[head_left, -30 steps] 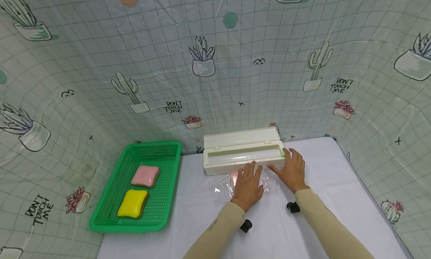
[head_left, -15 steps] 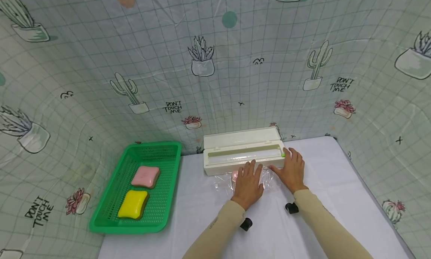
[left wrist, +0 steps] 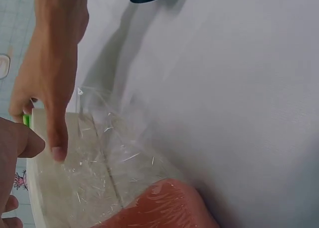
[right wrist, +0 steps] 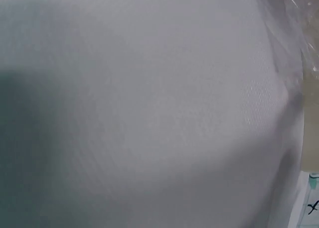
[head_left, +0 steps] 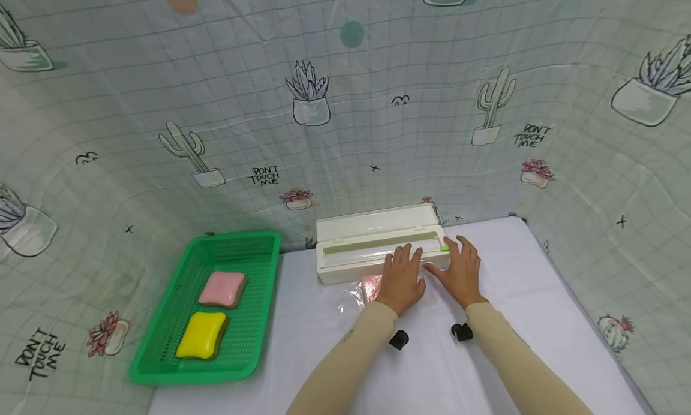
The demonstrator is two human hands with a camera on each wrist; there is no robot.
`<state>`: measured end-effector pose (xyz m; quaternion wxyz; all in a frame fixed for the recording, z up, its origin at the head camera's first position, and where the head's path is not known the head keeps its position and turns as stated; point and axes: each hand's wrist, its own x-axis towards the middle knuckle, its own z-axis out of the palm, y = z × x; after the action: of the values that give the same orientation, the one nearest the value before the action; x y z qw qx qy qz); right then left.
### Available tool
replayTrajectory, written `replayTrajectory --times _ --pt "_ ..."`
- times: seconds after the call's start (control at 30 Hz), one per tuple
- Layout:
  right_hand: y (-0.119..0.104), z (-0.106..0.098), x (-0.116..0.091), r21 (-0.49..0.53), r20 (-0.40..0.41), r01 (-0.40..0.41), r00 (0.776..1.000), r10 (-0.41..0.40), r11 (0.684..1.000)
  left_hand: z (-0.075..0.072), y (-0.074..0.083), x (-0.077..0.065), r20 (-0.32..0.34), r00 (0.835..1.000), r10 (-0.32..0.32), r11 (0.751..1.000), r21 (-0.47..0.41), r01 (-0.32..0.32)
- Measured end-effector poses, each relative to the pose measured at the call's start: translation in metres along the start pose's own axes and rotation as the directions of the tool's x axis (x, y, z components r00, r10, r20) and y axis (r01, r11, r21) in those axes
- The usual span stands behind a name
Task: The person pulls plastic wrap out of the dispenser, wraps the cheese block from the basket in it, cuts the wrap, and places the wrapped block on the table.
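Note:
A white cling film dispenser box stands at the back of the table, its lid raised and a roll inside. My left hand reaches over its front edge, fingers extended towards the roll. At the box's right end, my right hand grips the corner, the thumb along the front and the fingers near a green piece. In front of the box lies a pink sponge under clear film, partly hidden by my left hand. Neither hand shows clearly in the right wrist view.
To the left, a green basket holds a pink sponge and a yellow sponge. A patterned cloth hangs behind the white-covered table. Black wrist-worn pieces sit beneath both forearms.
My left hand has moved slightly forward over the box's front edge, exposing more of the wrapped pink sponge. My right hand stays at the box's right end. The head view has shifted slightly.

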<state>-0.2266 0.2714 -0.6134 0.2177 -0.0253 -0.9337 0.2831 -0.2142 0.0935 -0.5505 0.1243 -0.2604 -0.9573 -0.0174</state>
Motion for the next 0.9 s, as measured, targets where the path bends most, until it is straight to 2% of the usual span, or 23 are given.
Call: replayTrajectory --times 0.1,0.37,0.53,0.73,0.9 --pt "0.003 0.000 0.004 -0.026 -0.021 0.030 0.999 -0.031 0.999 0.000 0.001 0.005 -0.005 1.000 -0.001 1.000 0.000 0.001" --pt "0.011 -0.006 0.008 -0.055 -0.036 0.072 0.997 -0.074 0.996 -0.002 0.009 0.015 0.051 0.999 -0.005 1.000 -0.021 0.006" --pt "0.011 -0.006 0.008 -0.016 -0.036 0.082 0.996 -0.083 0.996 -0.001 0.014 0.026 0.021 1.000 -0.010 0.997 -0.075 0.012" --pt "0.014 -0.002 0.006 0.016 -0.032 0.057 0.998 -0.056 0.998 0.001 0.022 0.040 0.028 0.999 -0.021 0.990 -0.137 0.025" --pt "0.012 -0.001 0.006 -0.023 0.008 0.017 1.000 -0.017 1.000 0.006 0.027 0.046 0.024 1.000 -0.006 0.992 -0.124 0.009"
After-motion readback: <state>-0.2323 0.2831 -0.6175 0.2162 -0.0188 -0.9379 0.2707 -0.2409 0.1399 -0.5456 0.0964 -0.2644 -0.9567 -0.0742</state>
